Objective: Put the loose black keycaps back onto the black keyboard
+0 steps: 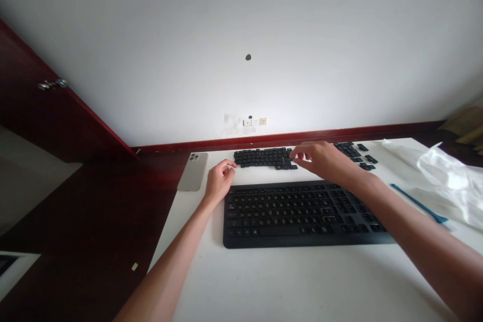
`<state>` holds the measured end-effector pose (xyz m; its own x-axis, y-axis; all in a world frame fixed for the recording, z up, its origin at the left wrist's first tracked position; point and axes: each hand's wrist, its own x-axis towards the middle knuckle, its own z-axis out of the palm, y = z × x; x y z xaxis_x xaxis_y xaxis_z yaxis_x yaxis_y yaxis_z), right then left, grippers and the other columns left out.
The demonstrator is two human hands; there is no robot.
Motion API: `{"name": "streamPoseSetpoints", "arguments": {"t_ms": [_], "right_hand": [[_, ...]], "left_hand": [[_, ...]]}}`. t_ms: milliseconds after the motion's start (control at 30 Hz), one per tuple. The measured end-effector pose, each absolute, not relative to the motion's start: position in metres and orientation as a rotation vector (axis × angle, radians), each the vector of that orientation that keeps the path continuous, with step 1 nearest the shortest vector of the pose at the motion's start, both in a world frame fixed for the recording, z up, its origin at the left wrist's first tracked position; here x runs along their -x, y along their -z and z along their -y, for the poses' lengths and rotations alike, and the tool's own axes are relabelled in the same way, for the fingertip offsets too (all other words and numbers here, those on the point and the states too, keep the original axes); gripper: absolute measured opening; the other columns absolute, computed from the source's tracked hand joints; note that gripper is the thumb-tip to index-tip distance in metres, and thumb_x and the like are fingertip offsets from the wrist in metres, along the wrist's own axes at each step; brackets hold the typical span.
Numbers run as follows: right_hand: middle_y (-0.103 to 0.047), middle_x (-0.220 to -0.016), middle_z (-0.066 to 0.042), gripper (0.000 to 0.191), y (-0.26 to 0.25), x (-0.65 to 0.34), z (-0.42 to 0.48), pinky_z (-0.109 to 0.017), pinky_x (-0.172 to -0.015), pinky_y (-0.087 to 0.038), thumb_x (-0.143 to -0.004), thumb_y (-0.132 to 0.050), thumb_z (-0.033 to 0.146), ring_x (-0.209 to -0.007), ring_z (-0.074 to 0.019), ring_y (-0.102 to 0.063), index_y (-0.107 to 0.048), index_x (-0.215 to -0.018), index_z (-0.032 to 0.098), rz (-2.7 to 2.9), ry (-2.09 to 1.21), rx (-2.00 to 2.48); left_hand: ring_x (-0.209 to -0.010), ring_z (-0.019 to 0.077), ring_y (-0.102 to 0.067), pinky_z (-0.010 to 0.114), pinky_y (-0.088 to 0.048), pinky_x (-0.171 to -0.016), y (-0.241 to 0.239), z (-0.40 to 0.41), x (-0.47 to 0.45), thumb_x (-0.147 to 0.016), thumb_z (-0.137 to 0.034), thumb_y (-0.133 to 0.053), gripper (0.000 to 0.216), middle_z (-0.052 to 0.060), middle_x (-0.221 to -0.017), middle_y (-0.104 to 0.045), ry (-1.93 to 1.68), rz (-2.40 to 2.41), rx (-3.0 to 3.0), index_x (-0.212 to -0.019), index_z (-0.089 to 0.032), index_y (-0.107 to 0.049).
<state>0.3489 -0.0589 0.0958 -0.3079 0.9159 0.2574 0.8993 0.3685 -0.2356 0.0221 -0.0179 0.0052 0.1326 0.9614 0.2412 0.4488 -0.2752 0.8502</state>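
Note:
My right hand (316, 158) reaches over a block of loose black keycaps (264, 158), thumb and forefinger pinched together at its right end. A small dark keycap (292, 158) shows at those fingertips, partly hidden. Beside the block's left end, my left hand (221, 178) rests with its fingers curled in, the fingertips close to the outermost keycaps; nothing shows in it. Below both hands lies a black keyboard (271, 239), several of its key positions looking bare. My right forearm covers part of its right side.
A phone (193, 172) lies face down at the white table's (241, 287) left edge. More loose keycaps (365, 166) sit at the back right. Further right are a blue tool (417, 202) and a crumpled clear plastic bag (453, 181). A wall (169, 60) stands behind.

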Motion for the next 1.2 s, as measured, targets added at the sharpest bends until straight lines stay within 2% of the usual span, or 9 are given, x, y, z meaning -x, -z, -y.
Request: {"name": "streamPoseSetpoints", "arguments": {"t_ms": [167, 400, 700, 833, 967, 1067, 1200], "right_hand": [[-0.081, -0.096, -0.004, 0.023, -0.100, -0.349, 0.041, -0.034, -0.071, -0.054, -0.091, -0.061, 0.020, -0.083, -0.0220, -0.074, -0.082, -0.102, 0.023, 2.342, -0.214, 1.607], [-0.082, -0.099, -0.006, 0.027, -0.077, -0.322, 0.040, -0.035, -0.077, -0.054, -0.090, -0.060, 0.010, -0.089, -0.0249, -0.076, -0.083, -0.097, 0.021, 2.465, -0.253, 1.574], [-0.082, -0.104, -0.007, 0.031, -0.070, -0.320, 0.040, -0.033, -0.075, -0.054, -0.088, -0.058, 0.007, -0.091, -0.0253, -0.075, -0.084, -0.099, 0.021, 2.496, -0.224, 1.627], [-0.081, -0.102, -0.007, 0.026, -0.067, -0.316, 0.043, -0.033, -0.076, -0.054, -0.091, -0.061, 0.011, -0.090, -0.0243, -0.074, -0.083, -0.099, 0.022, 2.546, -0.231, 1.551], [-0.080, -0.108, -0.008, 0.025, -0.067, -0.314, 0.046, -0.034, -0.075, -0.053, -0.092, -0.065, 0.015, -0.089, -0.0241, -0.074, -0.078, -0.112, 0.021, 2.554, -0.239, 1.484], [-0.080, -0.113, -0.007, 0.029, -0.068, -0.313, 0.046, -0.034, -0.079, -0.053, -0.091, -0.065, 0.010, -0.095, -0.0245, -0.074, -0.077, -0.114, 0.021, 2.556, -0.277, 1.427], [-0.081, -0.108, -0.006, 0.029, -0.067, -0.310, 0.045, -0.034, -0.083, -0.053, -0.090, -0.064, 0.007, -0.097, -0.0249, -0.074, -0.077, -0.112, 0.021, 2.582, -0.339, 1.419]], "left_hand": [[-0.051, 0.0124, -0.036, 0.025, -0.028, -0.057, -0.006, 0.018, -0.022, -0.085, -0.021, -0.055, 0.017, -0.007, -0.053, -0.040, -1.066, -1.360, -1.834, -0.088, -0.021, -0.072], [-0.052, 0.0118, -0.035, 0.025, -0.027, -0.056, -0.004, 0.017, -0.020, -0.087, -0.021, -0.055, 0.017, -0.006, -0.056, -0.042, -1.099, -1.338, -1.819, -0.087, -0.020, -0.072], [-0.051, 0.0104, -0.034, 0.024, -0.025, -0.054, -0.005, 0.018, -0.020, -0.088, -0.020, -0.055, 0.017, -0.006, -0.055, -0.042, -1.112, -1.350, -1.817, -0.085, -0.018, -0.072], [-0.052, 0.0105, -0.035, 0.024, -0.026, -0.054, -0.005, 0.018, -0.020, -0.088, -0.020, -0.055, 0.018, -0.006, -0.055, -0.044, -1.116, -1.355, -1.823, -0.085, -0.018, -0.072], [-0.052, 0.0106, -0.036, 0.023, -0.027, -0.054, -0.005, 0.018, -0.020, -0.089, -0.021, -0.055, 0.018, -0.005, -0.057, -0.048, -1.121, -1.350, -1.826, -0.086, -0.018, -0.072], [-0.052, 0.0107, -0.036, 0.024, -0.027, -0.055, -0.004, 0.017, -0.019, -0.089, -0.021, -0.055, 0.018, -0.005, -0.057, -0.048, -1.121, -1.353, -1.834, -0.085, -0.017, -0.073], [-0.052, 0.0107, -0.036, 0.024, -0.026, -0.054, -0.003, 0.017, -0.019, -0.089, -0.021, -0.055, 0.018, -0.005, -0.056, -0.046, -1.122, -1.347, -1.837, -0.086, -0.018, -0.072]]}}
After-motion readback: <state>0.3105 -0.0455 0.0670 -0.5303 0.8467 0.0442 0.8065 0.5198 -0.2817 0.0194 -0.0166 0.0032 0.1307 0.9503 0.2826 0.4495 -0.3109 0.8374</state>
